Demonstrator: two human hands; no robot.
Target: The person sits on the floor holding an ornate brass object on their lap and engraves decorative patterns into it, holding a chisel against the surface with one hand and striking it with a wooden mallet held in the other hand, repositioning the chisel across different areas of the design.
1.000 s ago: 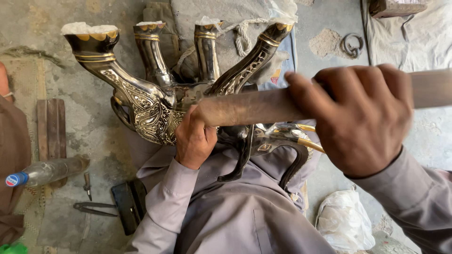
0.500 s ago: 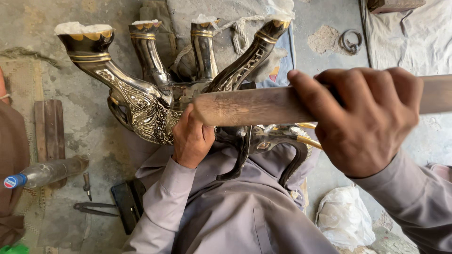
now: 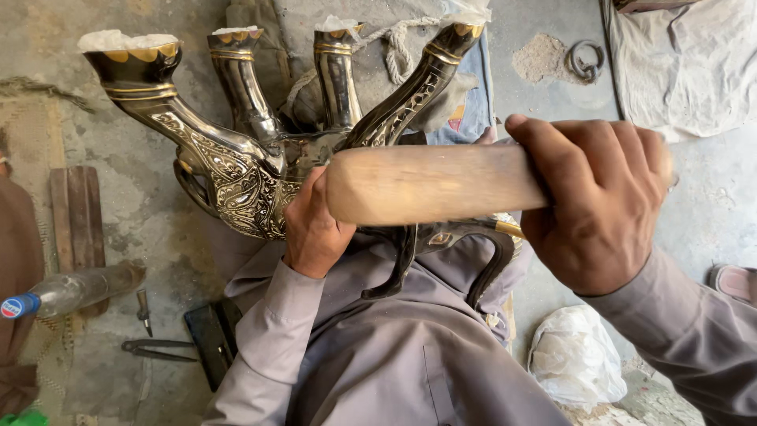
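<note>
A person's right hand (image 3: 603, 205) is clenched around a wooden handle (image 3: 430, 183) raised over an ornate metal animal figure (image 3: 252, 162) lying legs-up in the lap, the left hand (image 3: 314, 229) clasping its body. A glancing swing could dent the engraving or strike the fingers.

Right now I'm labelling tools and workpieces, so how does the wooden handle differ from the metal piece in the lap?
The wooden handle is plain, pale and matte; the metal piece is dark, shiny and engraved with gold bands. The handle is one straight round bar; the metal piece branches into four upturned legs. The right hand grips the handle, while the left hand rests on the metal piece. Both are held over the lap.
</note>
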